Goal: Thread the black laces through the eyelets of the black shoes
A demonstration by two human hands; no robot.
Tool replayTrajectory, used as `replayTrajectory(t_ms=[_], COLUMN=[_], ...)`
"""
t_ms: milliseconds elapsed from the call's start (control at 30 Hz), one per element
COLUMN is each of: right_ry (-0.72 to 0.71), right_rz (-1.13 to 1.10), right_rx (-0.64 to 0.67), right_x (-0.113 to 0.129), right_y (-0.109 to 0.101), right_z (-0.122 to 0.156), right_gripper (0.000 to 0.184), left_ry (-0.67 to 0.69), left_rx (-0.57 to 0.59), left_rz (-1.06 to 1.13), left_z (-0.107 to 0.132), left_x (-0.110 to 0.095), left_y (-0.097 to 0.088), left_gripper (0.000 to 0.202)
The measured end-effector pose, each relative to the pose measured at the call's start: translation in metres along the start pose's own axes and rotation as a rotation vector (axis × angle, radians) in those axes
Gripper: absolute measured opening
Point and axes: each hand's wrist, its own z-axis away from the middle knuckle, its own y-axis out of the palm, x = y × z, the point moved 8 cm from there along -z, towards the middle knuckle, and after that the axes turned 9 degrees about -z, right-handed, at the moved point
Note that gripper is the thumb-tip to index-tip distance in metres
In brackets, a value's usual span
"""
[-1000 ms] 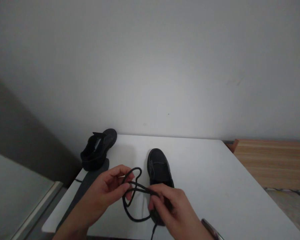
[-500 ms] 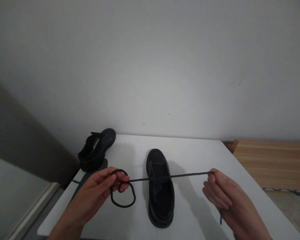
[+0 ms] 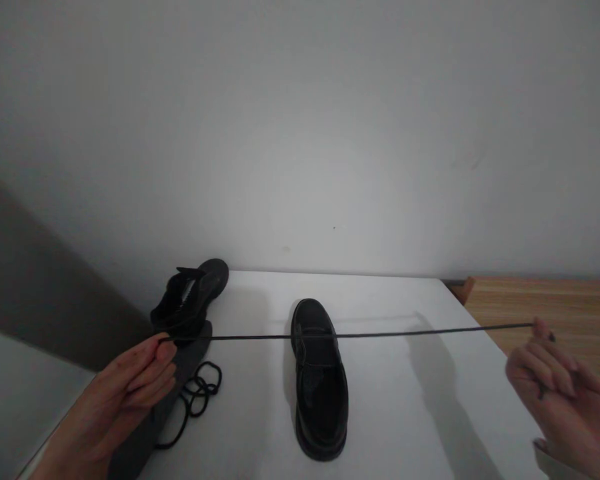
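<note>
A thin black shoelace [image 3: 380, 335] runs taut and nearly level between my hands, above the table. My left hand [image 3: 135, 383] pinches its left part between thumb and finger. On the right, my right hand [image 3: 560, 373] grips the other part, with fingers curled. Beneath the lace, a black shoe [image 3: 321, 393] stands in the middle, toe pointing away, its opening towards me. Beside my left hand lies a loose tangle of black lace [image 3: 199, 393]; whether it joins the held lace I cannot tell.
The white table [image 3: 380, 413] reaches back to a pale wall [image 3: 330, 133]. A second black shoe [image 3: 187, 300], its tongue raised, stands at the back left. In front of it lies a long dark grey thing [image 3: 177, 377]. A wooden surface [image 3: 540, 303] is beyond the table's right edge.
My hands have moved apart, left hand leftward and right hand rightward, so the taut stretch is much longer. The loops at my left hand are gone from the fingers; a tangle now shows below.
</note>
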Motion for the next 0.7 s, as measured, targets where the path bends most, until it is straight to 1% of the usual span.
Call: replayTrajectory(t_ms=[33,100,167,233,333,433,500,567,633,700], right_ry=[-0.028,-0.049,-0.042,-0.001,0.110,0.209,0.301,0.423,0.511,0.530], right_rz=[-0.019,-0.036,-0.037,-0.031,-0.030,-0.016,0.021,0.074,0.148,0.271], right_rx=[0.013,0.029,0.034,0.034,0.084,0.144,0.199,0.271,0.349,0.427], right_x=[0.007,0.011,0.005,-0.011,-0.047,-0.083,-0.109,-0.138,-0.165,-0.190], right_y=[-0.004,-0.009,-0.009,-0.006,0.004,0.013,0.020,0.027,0.033,0.035], right_z=[-0.006,-0.015,-0.022,-0.027,-0.036,-0.042,-0.042,-0.038,-0.030,-0.023], right_gripper=[0.051,0.047,0.043,0.039,0.038,0.033,0.023,0.012,0.014,0.011], left_ry=[0.022,0.058,0.068,0.113,0.262,0.371,0.393,0.384,0.353,0.308], left_rx=[-0.005,-0.023,-0.021,0.004,0.033,-0.004,-0.044,-0.060,-0.045,-0.005], left_rz=[0.059,0.121,0.177,0.249,0.392,0.463,0.468,0.450,0.401,0.323], left_z=[-0.002,-0.006,-0.013,-0.022,-0.034,-0.044,-0.050,-0.057,-0.067,-0.078], left_x=[-0.002,-0.008,-0.013,-0.023,-0.043,-0.052,-0.049,-0.039,-0.025,-0.006], left_y=[-0.004,-0.007,-0.001,0.013,0.036,0.050,0.054,0.060,0.069,0.081], left_gripper=[0.031,0.024,0.018,0.024,0.029,0.025,0.020,0.014,0.010,0.020])
